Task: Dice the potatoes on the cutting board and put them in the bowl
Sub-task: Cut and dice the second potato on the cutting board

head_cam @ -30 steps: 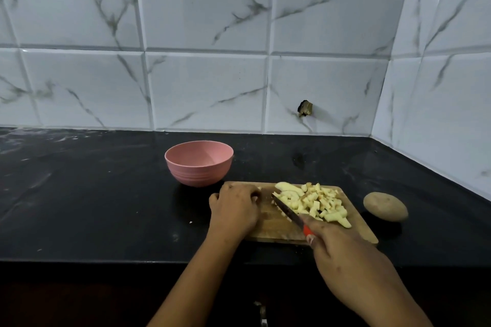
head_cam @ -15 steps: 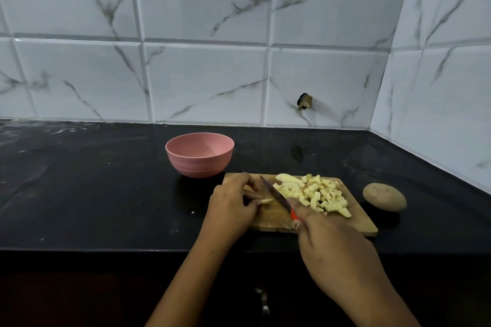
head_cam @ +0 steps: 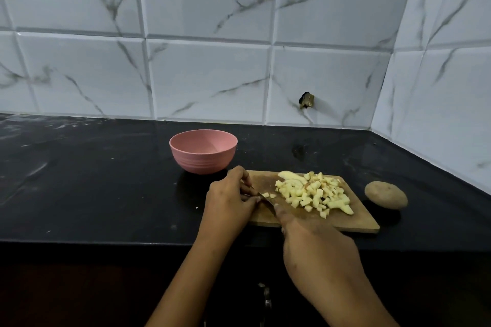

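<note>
This is a kitchen. A black worktop (head_cam: pixel 79 180) runs along walls of white tiles (head_cam: pixel 207 77) that meet in a corner on the right. Near the worktop's front edge lies a wooden cutting board (head_cam: pixel 353 220) with cut potato pieces (head_cam: pixel 310 194). A pink bowl (head_cam: pixel 203 159) and a whole potato (head_cam: pixel 385 195) sit close by.

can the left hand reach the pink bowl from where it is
Probably yes. The left hand sits at the left end of the cutting board, and the pink bowl stands just beyond it with nothing between them. The knife in the right hand lies on its other side.
</note>
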The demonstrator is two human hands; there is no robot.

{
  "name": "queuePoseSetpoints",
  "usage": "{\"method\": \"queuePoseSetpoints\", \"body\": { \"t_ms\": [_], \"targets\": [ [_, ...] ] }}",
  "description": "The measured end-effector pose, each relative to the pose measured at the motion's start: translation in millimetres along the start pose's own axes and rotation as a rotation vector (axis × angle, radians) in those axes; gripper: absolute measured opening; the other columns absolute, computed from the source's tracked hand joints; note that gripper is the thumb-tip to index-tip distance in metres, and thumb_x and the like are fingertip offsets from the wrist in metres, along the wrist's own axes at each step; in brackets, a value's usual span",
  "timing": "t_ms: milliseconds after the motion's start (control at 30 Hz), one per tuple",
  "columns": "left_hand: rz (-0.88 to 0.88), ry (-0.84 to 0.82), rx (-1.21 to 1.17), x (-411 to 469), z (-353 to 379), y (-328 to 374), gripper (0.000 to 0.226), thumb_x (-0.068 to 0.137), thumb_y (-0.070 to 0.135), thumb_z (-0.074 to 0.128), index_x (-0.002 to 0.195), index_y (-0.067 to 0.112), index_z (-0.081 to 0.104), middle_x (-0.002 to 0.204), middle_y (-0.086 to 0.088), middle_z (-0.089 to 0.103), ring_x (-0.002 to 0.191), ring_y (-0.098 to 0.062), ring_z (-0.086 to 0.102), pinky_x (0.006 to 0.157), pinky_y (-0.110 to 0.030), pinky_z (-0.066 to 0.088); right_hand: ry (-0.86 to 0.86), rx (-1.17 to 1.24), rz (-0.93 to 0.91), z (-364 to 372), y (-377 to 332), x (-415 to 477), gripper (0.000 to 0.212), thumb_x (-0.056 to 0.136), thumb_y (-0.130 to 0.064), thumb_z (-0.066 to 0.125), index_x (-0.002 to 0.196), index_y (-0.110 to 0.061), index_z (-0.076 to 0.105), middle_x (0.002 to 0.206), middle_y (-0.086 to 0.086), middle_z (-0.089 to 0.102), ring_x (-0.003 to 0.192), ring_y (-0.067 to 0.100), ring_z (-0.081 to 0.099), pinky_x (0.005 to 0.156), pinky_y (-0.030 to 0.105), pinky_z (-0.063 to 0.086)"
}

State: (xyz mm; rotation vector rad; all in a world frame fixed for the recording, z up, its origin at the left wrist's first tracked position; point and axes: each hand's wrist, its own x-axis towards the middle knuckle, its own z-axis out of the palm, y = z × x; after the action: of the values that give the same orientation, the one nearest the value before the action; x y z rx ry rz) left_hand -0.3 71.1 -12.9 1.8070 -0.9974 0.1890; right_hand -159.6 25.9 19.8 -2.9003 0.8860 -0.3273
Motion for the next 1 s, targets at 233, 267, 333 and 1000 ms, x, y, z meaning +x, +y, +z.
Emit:
{"method": "queuePoseSetpoints", "body": {
  "t_ms": [233, 267, 333, 1000],
  "targets": [
    [-0.002, -0.006, -0.025, -2, 0, 0, 0.038, 0.073, 0.004, 0.077, 0.078, 0.025, 0.046, 0.074, 0.005, 0.065, 0.065, -0.002, 0.065, 0.066, -0.022, 0.056, -0.08, -0.109, 0.01, -6, -3, 7, 0.07, 0.097, -0.015, 0.047, 0.153, -0.032, 0.008, 0.111, 0.0, 0.059, 0.093, 0.019, 0.059, 0.062, 0.029, 0.041],
    [-0.011, -0.001, -0.035, -3, 0, 1, 0.036, 0.072, 0.004, 0.077, 0.079, 0.023, 0.047, 0.074, 0.005, 0.064, 0.065, -0.002, 0.065, 0.066, -0.022, 0.056, -0.089, -0.135, 0.006, -7, -5, 7, 0.071, 0.097, -0.013, 0.047, 0.153, -0.031, 0.007, 0.112, 0.001, 0.059, 0.095, 0.02, 0.059, 0.064, 0.029, 0.042],
    [-0.025, 0.021, -0.051, -4, -1, 2, 0.034, 0.072, 0.003, 0.077, 0.08, 0.019, 0.048, 0.072, 0.005, 0.063, 0.063, -0.002, 0.064, 0.065, -0.023, 0.056, -0.109, -0.177, -0.01, -8, -9, 5, 0.073, 0.097, -0.01, 0.046, 0.154, -0.027, 0.005, 0.115, 0.003, 0.059, 0.1, 0.021, 0.059, 0.068, 0.03, 0.042],
    [0.039, -0.065, 0.155, -1, -2, 3, 0.018, 0.082, 0.017, 0.071, 0.095, 0.021, 0.059, 0.097, 0.013, 0.056, 0.09, -0.003, 0.054, 0.08, -0.015, 0.043, 0.125, -0.037, 0.005, -8, 17, 1, 0.058, 0.102, -0.022, 0.037, 0.151, -0.04, 0.012, 0.107, -0.005, 0.061, 0.087, 0.012, 0.059, 0.058, 0.024, 0.039]
  ]
}}
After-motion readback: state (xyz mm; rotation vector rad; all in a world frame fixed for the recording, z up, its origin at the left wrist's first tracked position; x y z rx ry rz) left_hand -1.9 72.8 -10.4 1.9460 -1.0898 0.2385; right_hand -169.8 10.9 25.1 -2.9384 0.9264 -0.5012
